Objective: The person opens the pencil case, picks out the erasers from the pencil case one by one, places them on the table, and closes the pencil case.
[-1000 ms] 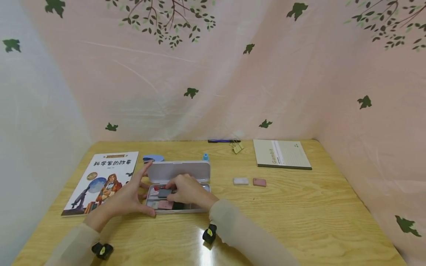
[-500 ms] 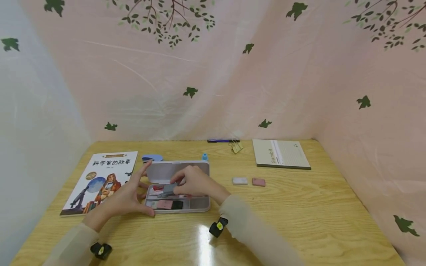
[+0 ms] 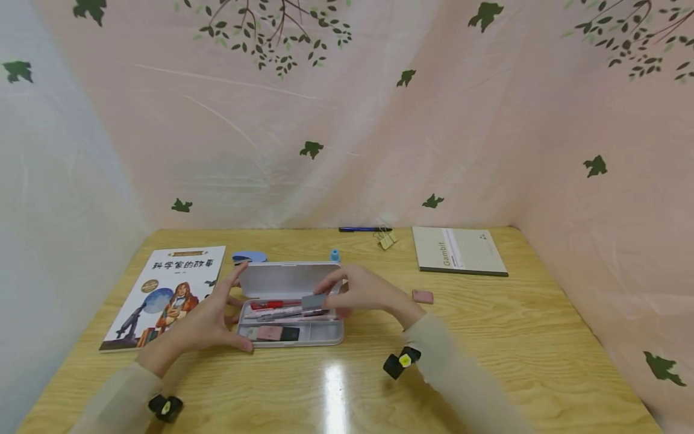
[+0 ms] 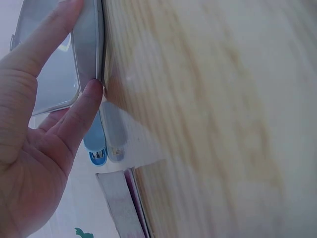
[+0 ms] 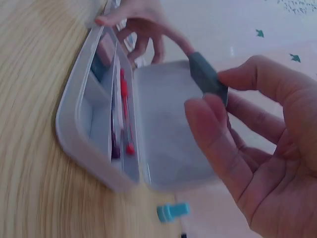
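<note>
An open white pencil case (image 3: 325, 335) lies on the wooden table, its lid (image 3: 282, 279) tipped back. Inside are red pens (image 3: 273, 305) and a pink eraser (image 3: 269, 333). My left hand (image 3: 234, 307) steadies the case's left end, thumb on the front corner and straight fingers against the lid. My right hand (image 3: 328, 295) pinches a grey eraser (image 3: 313, 301) just above the case's right half. In the right wrist view, thumb and forefinger of the right hand (image 5: 215, 94) clamp the grey eraser (image 5: 204, 74) over the pencil case (image 5: 94, 129). The left hand (image 4: 74, 49) lies along the case edge (image 4: 89, 44).
A picture book (image 3: 168, 295) lies left of the case. Behind the case are a blue object (image 3: 250, 257) and a small blue cap (image 3: 335, 255). A pink eraser (image 3: 423, 296) sits to the right. A notebook (image 3: 458, 251), binder clips (image 3: 386, 240) and a pen (image 3: 364, 229) lie at the back.
My right hand lifted the grey eraser out of the case's left part and carried it right, now hiding the white eraser on the table. The left hand stayed put.
</note>
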{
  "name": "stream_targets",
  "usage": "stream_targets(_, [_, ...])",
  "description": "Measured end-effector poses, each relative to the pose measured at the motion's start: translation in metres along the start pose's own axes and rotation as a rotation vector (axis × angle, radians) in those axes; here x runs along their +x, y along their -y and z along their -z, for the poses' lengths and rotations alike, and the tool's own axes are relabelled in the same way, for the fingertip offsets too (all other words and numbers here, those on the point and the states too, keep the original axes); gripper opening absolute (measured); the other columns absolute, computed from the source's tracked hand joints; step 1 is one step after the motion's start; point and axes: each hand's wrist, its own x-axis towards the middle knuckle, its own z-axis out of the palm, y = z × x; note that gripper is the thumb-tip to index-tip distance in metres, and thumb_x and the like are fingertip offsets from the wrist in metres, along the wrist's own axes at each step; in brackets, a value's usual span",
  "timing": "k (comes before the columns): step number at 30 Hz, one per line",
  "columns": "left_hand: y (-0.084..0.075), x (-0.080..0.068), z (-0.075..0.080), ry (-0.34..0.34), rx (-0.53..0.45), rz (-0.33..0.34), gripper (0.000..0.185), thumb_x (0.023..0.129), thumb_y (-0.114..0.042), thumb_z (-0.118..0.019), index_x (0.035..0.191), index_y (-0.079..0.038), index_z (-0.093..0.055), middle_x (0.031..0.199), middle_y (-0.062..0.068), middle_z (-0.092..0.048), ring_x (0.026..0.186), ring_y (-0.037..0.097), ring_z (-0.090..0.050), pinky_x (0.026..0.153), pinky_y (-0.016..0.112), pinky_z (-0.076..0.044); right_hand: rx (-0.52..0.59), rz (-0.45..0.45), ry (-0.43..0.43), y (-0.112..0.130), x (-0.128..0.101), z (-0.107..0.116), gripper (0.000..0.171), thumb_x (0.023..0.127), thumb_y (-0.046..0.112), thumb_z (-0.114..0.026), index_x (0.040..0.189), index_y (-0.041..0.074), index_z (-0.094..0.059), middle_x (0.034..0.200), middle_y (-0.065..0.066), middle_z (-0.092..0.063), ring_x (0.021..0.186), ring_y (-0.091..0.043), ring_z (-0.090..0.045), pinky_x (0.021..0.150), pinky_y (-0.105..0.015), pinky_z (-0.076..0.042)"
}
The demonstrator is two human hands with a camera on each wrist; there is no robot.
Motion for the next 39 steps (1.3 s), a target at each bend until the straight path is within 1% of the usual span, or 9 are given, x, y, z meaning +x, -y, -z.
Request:
stream_targets(3, [0.0, 0.0, 0.0, -0.002, 0.009, 0.0, 0.145, 0.063, -0.026, -0.099, 0.164, -0.03, 0.005, 0.154, 0.025, -0.021, 0.118, 0.042, -0.056, 0.084, 0.039, -0.06, 0.013, -0.008, -0.006, -0.01, -0.018, 0.016, 0.025, 0.092, 0.013, -0.071, 0.117, 0.011, -0.075, 0.104, -0.011, -0.073, 0.069, -0.033, -0.071, 0.066, -0.047, -0.062])
stream_targets(8, [0.0, 0.0, 0.0, -0.003, 0.019, 0.005, 0.145, 0.063, -0.027, -0.099, 0.164, -0.031, 0.005, 0.154, 0.025, -0.02, 0.118, 0.042, -0.056, 0.085, 0.04, -0.06, -0.013, -0.048, -0.053, -0.032, -0.053, 0.049, 0.027, 0.093, 0.017, -0.07, 0.12, 0.013, -0.073, 0.107, -0.012, -0.072, 0.063, -0.029, -0.07, 0.064, -0.047, -0.062])
stream_targets(14, [0.001, 0.0, -0.001, 0.0, 0.016, 0.007, 0.145, 0.063, -0.027, -0.099, 0.162, -0.039, 0.006, 0.154, 0.025, -0.021, 0.119, 0.042, -0.057, 0.085, 0.041, -0.06, -0.032, -0.101, -0.13, -0.061, -0.098, 0.084, 0.029, 0.095, 0.017, -0.071, 0.122, 0.007, -0.071, 0.104, -0.021, -0.07, 0.06, -0.027, -0.069, 0.059, -0.048, -0.061])
stream_targets(21, [0.0, -0.001, -0.001, -0.001, 0.017, 0.011, 0.145, 0.063, -0.027, -0.099, 0.164, -0.031, 0.005, 0.155, 0.025, -0.021, 0.119, 0.042, -0.056, 0.085, 0.04, -0.06, -0.056, -0.107, -0.209, -0.093, -0.14, 0.106, 0.029, 0.096, 0.013, -0.07, 0.123, 0.001, -0.069, 0.108, -0.026, -0.068, 0.059, -0.026, -0.069, 0.056, -0.043, -0.061])
stream_targets(23, [0.0, -0.001, -0.001, -0.002, 0.019, 0.012, 0.144, 0.064, -0.028, -0.099, 0.164, -0.031, 0.005, 0.155, 0.025, -0.021, 0.119, 0.042, -0.056, 0.085, 0.039, -0.06, -0.057, -0.097, -0.223, -0.102, -0.149, 0.11, 0.029, 0.096, 0.011, -0.07, 0.122, -0.001, -0.068, 0.107, -0.025, -0.067, 0.058, -0.024, -0.069, 0.055, -0.04, -0.061])
stream_targets(26, [-0.001, -0.001, 0.0, -0.003, 0.022, 0.015, 0.144, 0.063, -0.028, -0.099, 0.163, -0.031, 0.005, 0.155, 0.025, -0.021, 0.119, 0.042, -0.056, 0.085, 0.039, -0.06, -0.07, -0.112, -0.229, -0.111, -0.16, 0.115, 0.03, 0.095, 0.01, -0.07, 0.122, -0.003, -0.068, 0.091, -0.023, -0.069, 0.056, -0.02, -0.066, 0.054, -0.035, -0.06])
stream_targets(28, [-0.001, -0.001, 0.0, -0.003, 0.02, 0.015, 0.144, 0.064, -0.028, -0.099, 0.164, -0.031, 0.005, 0.155, 0.025, -0.021, 0.119, 0.042, -0.056, 0.085, 0.039, -0.06, -0.104, -0.125, -0.238, -0.116, -0.165, 0.119, 0.03, 0.095, 0.01, -0.071, 0.122, -0.004, -0.067, 0.089, -0.02, -0.069, 0.056, -0.017, -0.064, 0.054, -0.033, -0.059])
stream_targets(35, [-0.002, -0.001, -0.001, 0.002, 0.004, 0.003, 0.144, 0.064, -0.025, -0.099, 0.163, -0.031, 0.006, 0.155, 0.024, -0.019, 0.12, 0.042, -0.056, 0.086, 0.039, -0.06, -0.192, -0.203, -0.254, -0.131, -0.175, 0.129, 0.032, 0.095, 0.008, -0.07, 0.124, -0.004, -0.066, 0.106, -0.018, -0.063, 0.064, -0.018, -0.063, 0.057, -0.03, -0.058])
stream_targets(39, [-0.001, 0.001, -0.002, 0.001, 0.012, -0.002, 0.144, 0.064, -0.027, -0.099, 0.163, -0.034, 0.006, 0.155, 0.023, -0.021, 0.12, 0.041, -0.056, 0.087, 0.039, -0.059, -0.218, -0.2, -0.24, -0.135, -0.179, 0.129, 0.034, 0.096, 0.011, -0.07, 0.126, -0.005, -0.065, 0.107, -0.015, -0.061, 0.065, -0.016, -0.06, 0.056, -0.028, -0.055])
